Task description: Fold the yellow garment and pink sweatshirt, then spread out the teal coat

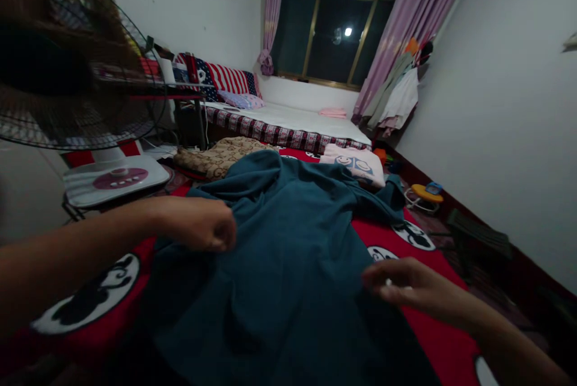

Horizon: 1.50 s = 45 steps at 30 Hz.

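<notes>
A teal long garment [293, 242] with sleeves lies spread out in front of me, its fabric lightly wrinkled. My left hand [205, 226] is over its left side, fingers curled closed and a little blurred. No cloth shows pulled up between those fingers. On the other side my right hand [406, 287] hovers by the garment's right edge, thumb and fingers apart with nothing visible in them. Beneath the garment is a red cover [433, 266] with black-and-white oval patterns.
At the left, a large fan [67, 67] stands close by, above its white base [119, 178]. Beyond the garment lie a folded brown patterned cloth [225, 154] and a folded pink shirt [356, 163]. Farther off are a bed [293, 115] and a yellow stool [426, 193].
</notes>
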### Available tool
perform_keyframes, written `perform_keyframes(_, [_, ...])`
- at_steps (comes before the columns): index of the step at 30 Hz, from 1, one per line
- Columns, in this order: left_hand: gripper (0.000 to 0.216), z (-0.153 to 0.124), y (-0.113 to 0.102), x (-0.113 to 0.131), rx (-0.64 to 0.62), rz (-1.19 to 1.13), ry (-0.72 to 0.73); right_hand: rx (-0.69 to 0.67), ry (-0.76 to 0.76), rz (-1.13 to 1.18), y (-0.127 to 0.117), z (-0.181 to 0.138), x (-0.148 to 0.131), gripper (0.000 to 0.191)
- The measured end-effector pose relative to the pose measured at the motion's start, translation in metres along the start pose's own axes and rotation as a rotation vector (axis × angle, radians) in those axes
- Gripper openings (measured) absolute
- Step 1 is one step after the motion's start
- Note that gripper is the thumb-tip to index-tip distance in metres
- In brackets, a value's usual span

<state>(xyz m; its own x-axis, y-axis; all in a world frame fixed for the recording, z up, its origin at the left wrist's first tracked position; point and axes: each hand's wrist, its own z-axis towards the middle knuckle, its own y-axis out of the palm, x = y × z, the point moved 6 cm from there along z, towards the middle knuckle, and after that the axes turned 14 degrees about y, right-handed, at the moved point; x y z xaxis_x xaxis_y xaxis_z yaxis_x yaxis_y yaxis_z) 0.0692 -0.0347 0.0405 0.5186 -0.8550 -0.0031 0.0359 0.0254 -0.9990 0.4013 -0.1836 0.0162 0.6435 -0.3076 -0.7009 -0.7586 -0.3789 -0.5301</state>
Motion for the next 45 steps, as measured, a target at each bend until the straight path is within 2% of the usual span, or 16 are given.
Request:
perform_keyframes(4, [0.044, 0.062, -0.006, 0.003, 0.014, 0.052, 0.002, 0.421, -0.141, 0.03, -0.013, 0.07, -0.021, 0.042])
perform_keyframes(7, [0.07, 0.097, 0.001, -0.017, 0.135, 0.197, -0.102, 0.612, -0.262, -0.048, 0.004, 0.106, -0.029, 0.037])
perform_keyframes(9, [0.078, 0.113, 0.013, -0.035, 0.203, 0.257, -0.106, 0.688, -0.309, -0.145, 0.018, 0.118, -0.031, 0.029])
perform_keyframes(14, [0.036, 0.127, 0.039, -0.072, 0.187, 0.365, 0.073, 0.708, -0.338, -0.208, 0.029, 0.118, -0.026, 0.021])
perform_keyframes(19, [0.028, 0.117, 0.019, -0.098, 0.188, 0.439, -0.085, 0.66, -0.352, -0.014, 0.023, 0.11, -0.02, 0.02])
perform_keyframes(21, [0.026, 0.114, 0.005, -0.108, 0.254, 0.384, -0.198, 0.75, -0.356, 0.041, 0.014, 0.112, -0.017, 0.022])
perform_keyframes(24, [0.029, 0.114, -0.006, -0.124, 0.365, 0.215, -0.363, 1.038, -0.3, -0.064, -0.019, 0.119, -0.016, 0.028])
perform_keyframes(27, [0.067, 0.122, -0.003, -0.131, 0.419, 0.083, -0.435, 1.258, -0.09, -0.244, -0.068, 0.14, -0.019, 0.056])
perform_keyframes(28, [0.083, 0.125, 0.002, -0.13, 0.407, 0.07, -0.445, 1.268, 0.015, -0.274, -0.084, 0.149, -0.019, 0.069])
perform_keyframes(30, [0.099, 0.132, 0.013, -0.127, 0.335, 0.089, -0.454, 1.161, 0.206, -0.294, -0.106, 0.172, -0.017, 0.094])
perform_keyframes(33, [0.093, 0.136, 0.03, -0.122, 0.224, 0.15, -0.48, 0.944, 0.318, -0.328, -0.106, 0.2, -0.02, 0.111])
perform_keyframes(34, [0.086, 0.136, 0.034, -0.12, 0.217, 0.167, -0.479, 0.908, 0.311, -0.357, -0.1, 0.204, -0.023, 0.105])
perform_keyframes(37, [0.065, 0.132, 0.037, -0.115, 0.259, 0.185, -0.38, 0.88, 0.237, -0.474, -0.076, 0.203, -0.032, 0.056])
perform_keyframes(39, [0.056, 0.126, 0.035, -0.111, 0.292, 0.146, -0.284, 0.884, 0.175, -0.523, -0.068, 0.191, -0.033, 0.034])
perform_keyframes(43, [0.041, 0.1, 0.023, -0.113, 0.289, -0.137, -0.129, 1.016, 0.185, -0.44, -0.086, 0.149, -0.018, 0.033])
perform_keyframes(45, [0.043, 0.083, 0.011, -0.125, 0.335, -0.274, -0.153, 1.033, 0.255, -0.43, -0.096, 0.135, -0.008, 0.034])
